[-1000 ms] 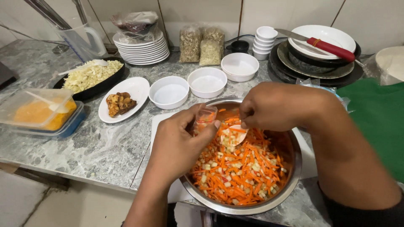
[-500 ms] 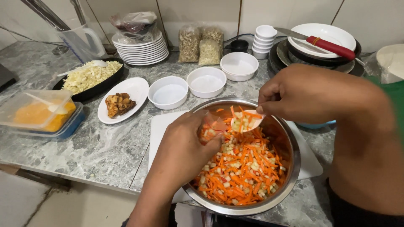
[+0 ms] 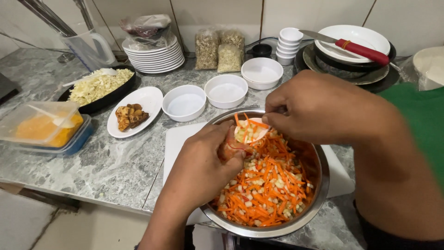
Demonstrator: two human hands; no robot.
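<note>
Two hands over a steel mixing bowl (image 3: 314, 162) on a white cutting board (image 3: 178, 143), all on a grey marbled table (image 3: 106, 171) against a pale tiled wall (image 3: 222, 14). Left hand (image 3: 203, 169) pinched shut on a small reddish, translucent wrap or skin (image 3: 230, 147) at the bowl's near-left rim. Right hand (image 3: 319, 109) closed on a white spoon (image 3: 252, 132), heaped with filling and touching that wrap. Inside the bowl, shredded carrot with pale diced bits (image 3: 263, 190).

Three empty white bowls (image 3: 226, 90) in a row behind the steel one. One white plate with brown fried pieces (image 3: 129, 115). One black dish of shredded cabbage (image 3: 99, 85). One clear lidded tub of orange stuff (image 3: 44, 127), far left. One stack of white plates (image 3: 155, 58), a bag on top. Two clear bags of dried goods (image 3: 217, 51) against the wall. One stack of small white cups (image 3: 289, 44). One red-handled knife (image 3: 358, 50) across piled dishes (image 3: 351, 69), back right. One clear jug (image 3: 90, 46), back left.
</note>
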